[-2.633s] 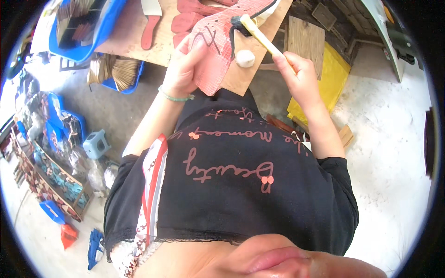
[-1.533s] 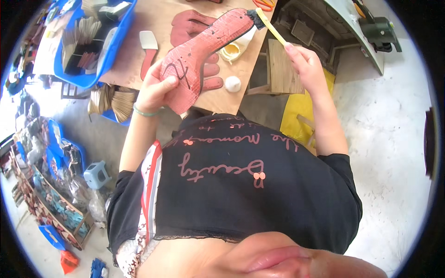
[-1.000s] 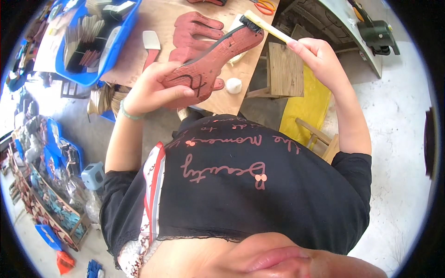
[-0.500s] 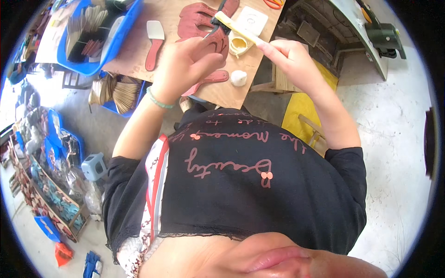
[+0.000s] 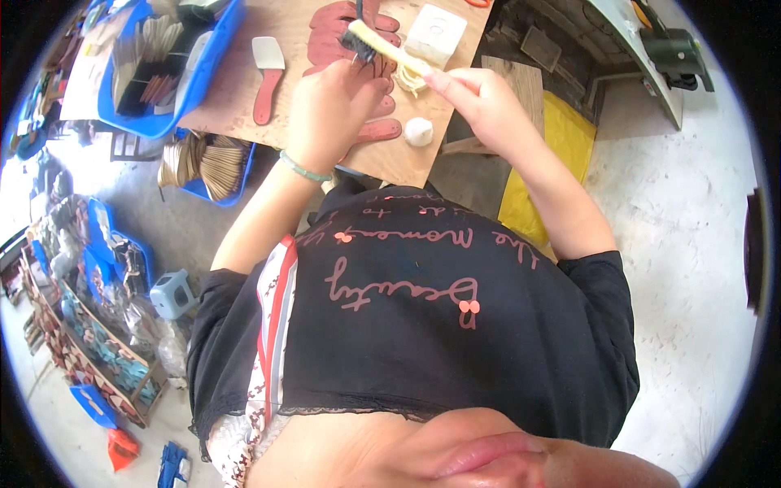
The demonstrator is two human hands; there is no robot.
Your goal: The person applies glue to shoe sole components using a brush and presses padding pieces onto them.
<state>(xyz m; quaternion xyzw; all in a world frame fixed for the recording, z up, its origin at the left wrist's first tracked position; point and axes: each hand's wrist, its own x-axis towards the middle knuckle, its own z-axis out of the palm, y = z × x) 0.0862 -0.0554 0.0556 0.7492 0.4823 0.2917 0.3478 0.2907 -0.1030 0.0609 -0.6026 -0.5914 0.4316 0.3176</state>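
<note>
My right hand (image 5: 484, 102) grips a toothbrush-like brush (image 5: 394, 55) by the end of its pale yellow handle. Its black bristles touch or hover just above a dark strip beside my left fingers. My left hand (image 5: 333, 110) is closed on a dark red and black flat piece (image 5: 376, 71), mostly hidden by the fingers. Behind the brush handle sits a small open pot (image 5: 409, 84) with a yellowish rim. Several dark red shaped pieces (image 5: 325, 41) lie spread under and beyond my left hand. A white rounded lump (image 5: 419, 132) rests near the table corner.
A wooden table (image 5: 220, 106) carries a white square container (image 5: 436, 34), a paddle-shaped red and white piece (image 5: 267, 81) and a blue bin (image 5: 175, 114) of stacked flat pieces. Another blue bin (image 5: 236, 191) stands below. Yellow sheeting (image 5: 561, 154) lies to the right.
My right hand has moved left and slightly down, bringing the brush head toward the piece in my left hand. My left hand has shifted slightly right.
</note>
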